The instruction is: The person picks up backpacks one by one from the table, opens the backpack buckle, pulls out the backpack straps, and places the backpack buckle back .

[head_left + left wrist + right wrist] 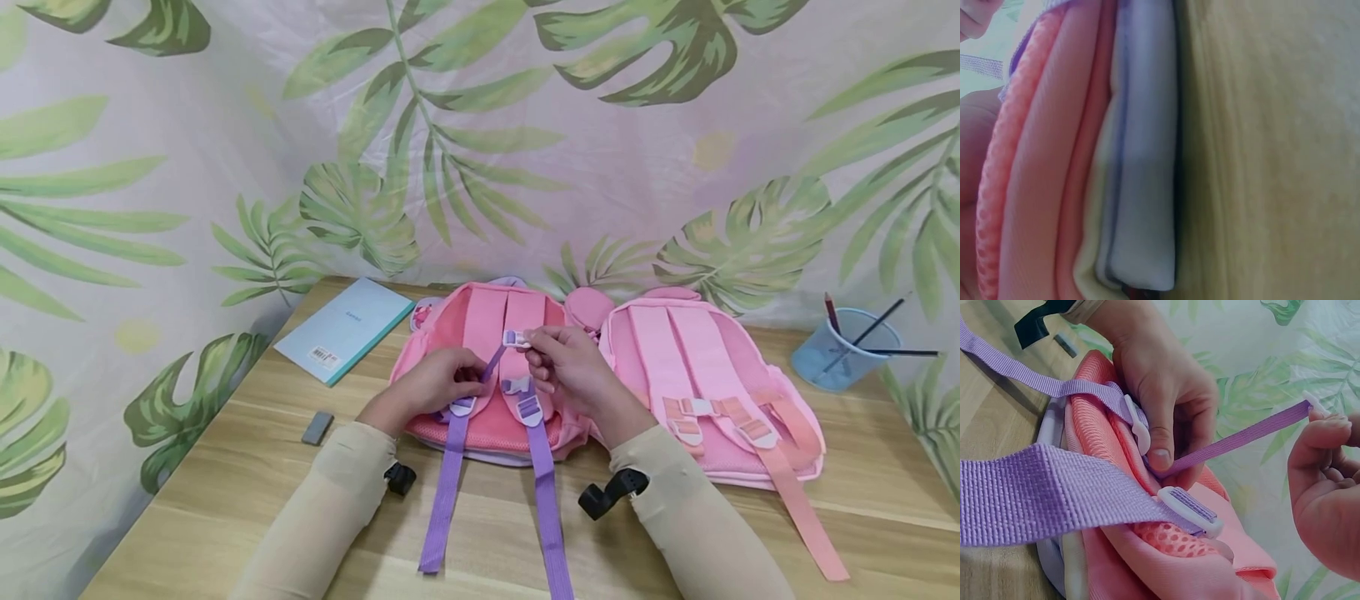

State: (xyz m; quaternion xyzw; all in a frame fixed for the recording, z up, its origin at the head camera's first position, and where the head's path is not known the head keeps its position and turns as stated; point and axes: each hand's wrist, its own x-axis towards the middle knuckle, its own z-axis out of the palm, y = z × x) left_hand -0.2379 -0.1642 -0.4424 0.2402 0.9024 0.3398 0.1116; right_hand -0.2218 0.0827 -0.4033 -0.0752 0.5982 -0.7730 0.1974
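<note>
A pink backpack (480, 321) with purple webbing lies back side up on the wooden table. My right hand (566, 362) pinches a white buckle (516, 338) at the end of a short purple strap (1241, 439), which is drawn out taut. At that strap's lower end, my left hand (1166, 394) grips it between thumb and fingers beside a white strap adjuster (1138, 428). Another adjuster (529, 410) with a loose purple strap (551, 508) sits on the other shoulder strap. Close up in the left wrist view is the backpack's layered side (1047, 156).
A second pink backpack (686, 367) with peach straps lies to the right. Farther right stands a blue mesh pencil cup (832, 367) holding several pencils. On the left are a light blue notebook (345, 325) and a grey eraser (318, 427). A leaf-print cloth (480, 142) hangs behind the table.
</note>
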